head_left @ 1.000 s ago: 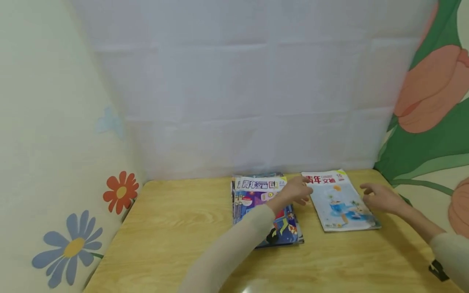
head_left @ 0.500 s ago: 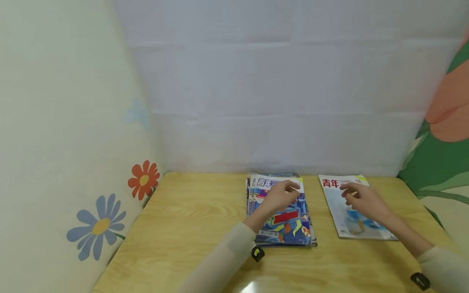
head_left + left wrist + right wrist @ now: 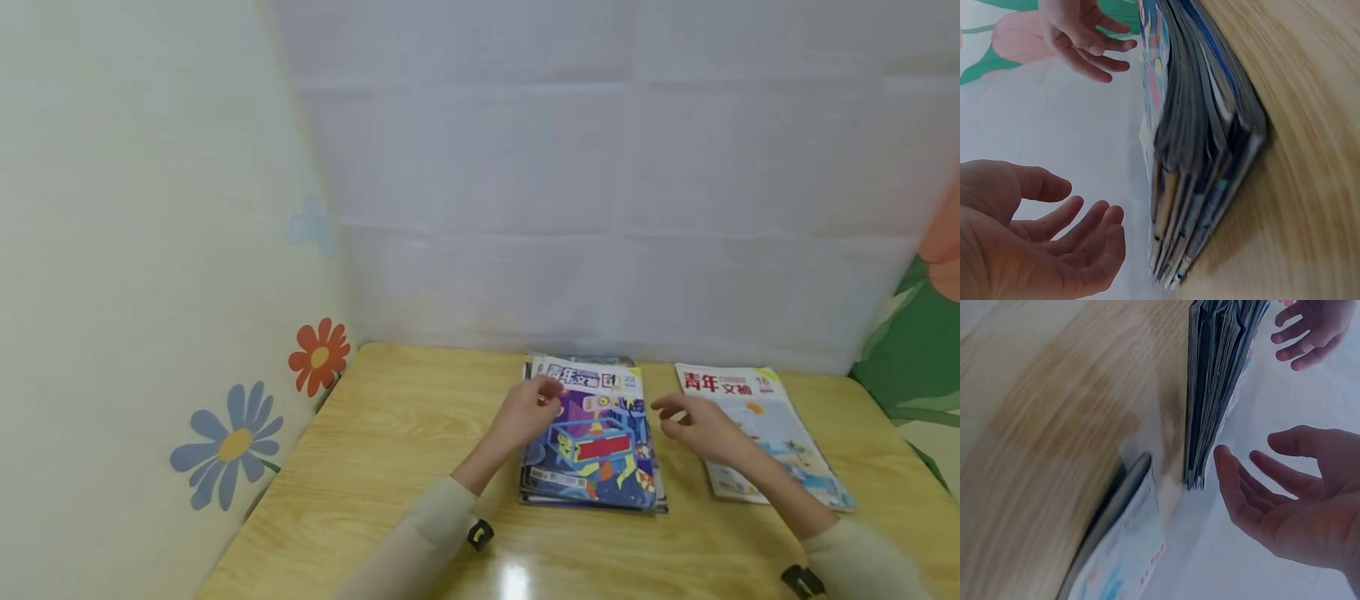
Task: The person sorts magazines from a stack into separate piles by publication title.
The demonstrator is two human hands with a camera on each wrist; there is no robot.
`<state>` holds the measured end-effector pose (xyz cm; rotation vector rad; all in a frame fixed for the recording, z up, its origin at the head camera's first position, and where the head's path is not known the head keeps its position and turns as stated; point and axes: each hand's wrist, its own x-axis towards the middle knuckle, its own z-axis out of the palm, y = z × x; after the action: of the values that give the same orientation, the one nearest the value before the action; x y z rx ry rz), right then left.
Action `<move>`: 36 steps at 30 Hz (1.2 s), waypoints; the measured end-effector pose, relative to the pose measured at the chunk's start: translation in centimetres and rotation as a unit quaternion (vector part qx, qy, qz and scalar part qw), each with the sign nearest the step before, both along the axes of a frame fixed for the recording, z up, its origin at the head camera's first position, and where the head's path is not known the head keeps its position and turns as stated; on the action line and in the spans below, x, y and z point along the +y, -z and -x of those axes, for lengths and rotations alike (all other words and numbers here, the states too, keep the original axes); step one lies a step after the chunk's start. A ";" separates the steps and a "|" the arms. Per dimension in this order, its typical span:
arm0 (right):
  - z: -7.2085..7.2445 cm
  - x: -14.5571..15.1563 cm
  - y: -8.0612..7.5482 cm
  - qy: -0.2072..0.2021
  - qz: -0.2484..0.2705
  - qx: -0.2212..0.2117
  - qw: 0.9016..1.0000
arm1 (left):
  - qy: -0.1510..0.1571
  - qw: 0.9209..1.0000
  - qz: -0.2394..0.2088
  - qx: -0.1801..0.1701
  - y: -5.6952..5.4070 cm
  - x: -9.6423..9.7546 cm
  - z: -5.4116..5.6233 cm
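A stack of magazines (image 3: 600, 450) with a purple and blue cover on top lies on the wooden table (image 3: 405, 417). My left hand (image 3: 527, 410) hovers at the stack's left edge, fingers loosely bent and holding nothing. On the other side, my right hand (image 3: 705, 427) hangs between the stack and a single light blue magazine (image 3: 791, 442), partly covering the latter. Several spines and page edges of the stack (image 3: 1197, 125) show in the left wrist view, a little apart from the relaxed left fingers. In the right wrist view the right fingertips (image 3: 1222, 453) are close to the stack.
A white cloth (image 3: 487, 167) hangs behind the table's back edge. Walls painted with flowers (image 3: 234, 444) stand to the left and right. Black bands (image 3: 480, 534) are on both wrists.
Both hands have moved left relative to the magazines: the right from the light blue magazine's right side to the gap beside the stack, the left from over the stack to its left edge. The view has shifted right.
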<state>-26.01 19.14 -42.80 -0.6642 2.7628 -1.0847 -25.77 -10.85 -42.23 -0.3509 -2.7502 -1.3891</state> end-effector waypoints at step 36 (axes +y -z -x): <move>2.5 -3.0 3.0 0.149 0.039 -0.158 0.975 | -0.075 0.989 0.101 -0.076 2.2 -0.5 2.6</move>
<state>-28.54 16.17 -45.83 -0.0677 2.6017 -1.2347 -28.39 -11.33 -44.44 -0.0432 -2.9757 -1.1515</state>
